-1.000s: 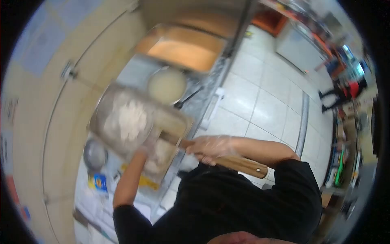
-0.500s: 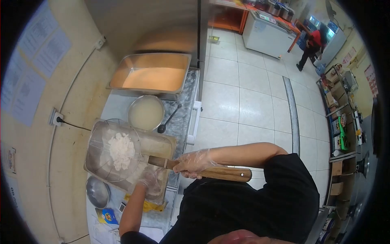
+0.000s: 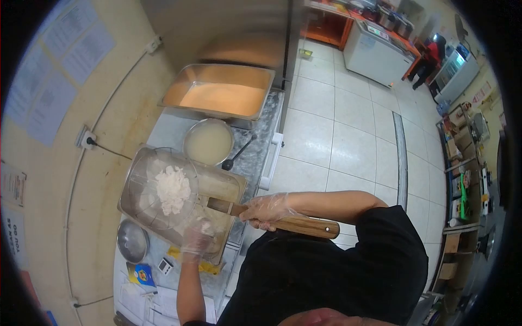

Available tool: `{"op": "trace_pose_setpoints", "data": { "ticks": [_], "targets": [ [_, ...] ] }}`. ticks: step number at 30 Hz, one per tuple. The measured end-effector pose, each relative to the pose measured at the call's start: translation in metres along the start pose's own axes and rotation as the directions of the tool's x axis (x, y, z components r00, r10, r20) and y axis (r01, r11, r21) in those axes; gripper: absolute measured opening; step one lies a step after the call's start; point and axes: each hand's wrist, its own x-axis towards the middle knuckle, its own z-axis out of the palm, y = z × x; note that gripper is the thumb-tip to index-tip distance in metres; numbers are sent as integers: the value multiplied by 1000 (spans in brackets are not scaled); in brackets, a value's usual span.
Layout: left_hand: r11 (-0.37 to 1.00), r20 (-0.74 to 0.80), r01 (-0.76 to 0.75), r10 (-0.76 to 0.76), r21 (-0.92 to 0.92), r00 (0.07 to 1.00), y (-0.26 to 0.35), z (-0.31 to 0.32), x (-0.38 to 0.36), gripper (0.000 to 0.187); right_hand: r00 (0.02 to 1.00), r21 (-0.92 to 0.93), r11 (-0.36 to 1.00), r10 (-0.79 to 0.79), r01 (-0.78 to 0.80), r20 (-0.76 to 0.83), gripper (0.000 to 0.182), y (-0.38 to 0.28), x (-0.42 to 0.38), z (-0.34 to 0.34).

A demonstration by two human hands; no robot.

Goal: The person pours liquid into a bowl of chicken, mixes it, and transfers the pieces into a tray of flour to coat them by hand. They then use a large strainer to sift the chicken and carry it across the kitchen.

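Observation:
My right hand (image 3: pixel 261 211), in a clear plastic glove, is wrapped round the wooden handle (image 3: pixel 307 226) of a wire strainer (image 3: pixel 142 187). The strainer lies over a metal tray (image 3: pixel 239 187) of flour, and a pale floury heap (image 3: pixel 173 190) sits in its mesh. Beside the strainer, at the tray's near side, my gloved left hand (image 3: pixel 197 239) is closed, with white flour showing at its curled fingers.
Behind the tray stand a bowl of cloudy liquid (image 3: pixel 208 142), a black spoon (image 3: pixel 237 154) and a deep steel pan (image 3: pixel 217 92). A metal bowl (image 3: pixel 132 242), a small timer (image 3: pixel 165 265) and a blue-yellow packet (image 3: pixel 141 274) lie nearer. A person (image 3: pixel 429 61) is far off.
My left hand has drawn back slightly from the flour, its fingers now curled and raised. The right hand keeps its hold on the handle. The view has shifted, and the far person has moved.

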Motion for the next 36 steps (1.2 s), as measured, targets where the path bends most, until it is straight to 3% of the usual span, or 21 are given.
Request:
{"op": "trace_pose_setpoints", "data": {
  "ticks": [2,3,5,9,11,12,14,15,17,18,20,21,23,24,25,26,27,28,29,31,36],
  "targets": [
    [971,69,229,-225,-68,972,-11,-24,-9,45,1000,-8,1000,16,-16,-13,25,1,-3,1],
    [968,64,239,-235,-71,970,-15,-34,-11,45,1000,-28,1000,12,-11,14,26,7,0,-1],
    [998,-339,-17,-5,-61,941,-18,-58,-2,51,999,-53,999,10,-8,42,26,9,0,-2],
    [986,-344,101,-141,-132,928,-40,-86,39,59,998,-24,998,62,-61,16,33,16,-4,4],
    [963,-283,6,73,269,956,-45,-86,49,63,998,-61,996,64,-64,-7,39,13,-15,7],
    [964,-285,-1,80,267,955,-47,-87,49,63,996,-41,995,89,-90,-14,39,12,-27,9],
    [971,-64,234,-231,56,971,7,-129,36,64,994,-18,994,110,-111,-21,39,12,-39,10],
    [970,-63,236,-232,53,971,12,-137,33,64,995,-25,995,97,-96,27,33,13,-39,8],
    [885,-100,209,-273,-415,957,23,-143,24,51,992,-18,995,97,-96,78,30,22,-27,9],
    [881,-77,220,-276,-418,958,33,-147,12,51,997,47,997,66,-68,35,30,28,-8,15],
    [716,296,456,-348,-529,890,52,-163,-4,38,999,64,998,29,-29,-13,29,11,-12,26],
    [712,289,460,-358,-531,888,49,-163,-7,38,1000,55,998,29,-29,-3,29,1,-23,20],
    [860,589,343,-63,-377,806,34,-149,-23,30,977,42,980,192,-196,95,30,-4,-46,7],
    [961,497,-99,220,-258,839,-3,-109,-24,31,993,-23,994,108,-107,55,28,-8,-46,12],
    [863,457,-498,478,-86,750,-61,-42,-22,33,1000,7,1000,-7,7,28,25,15,-28,2],
    [870,426,-469,486,-153,763,-125,42,-18,51,994,58,993,-104,102,24,23,45,-9,0],
    [917,442,-350,398,-191,804,-119,57,-100,51,986,9,988,152,-152,-73,20,39,1,0],
    [956,444,-225,288,-188,848,-81,62,-79,52,984,77,983,170,-165,-61,21,26,-3,2],
    [978,433,-124,185,-166,882,-59,61,-63,54,981,24,983,184,-183,-65,23,-4,-16,12],
    [989,423,38,26,-143,906,-39,52,-25,57,973,96,972,219,-213,-68,25,-40,-27,22],
    [969,380,234,-189,-77,905,-26,21,2,67,975,29,980,199,-197,-97,33,-46,-28,21]
  ]
}}
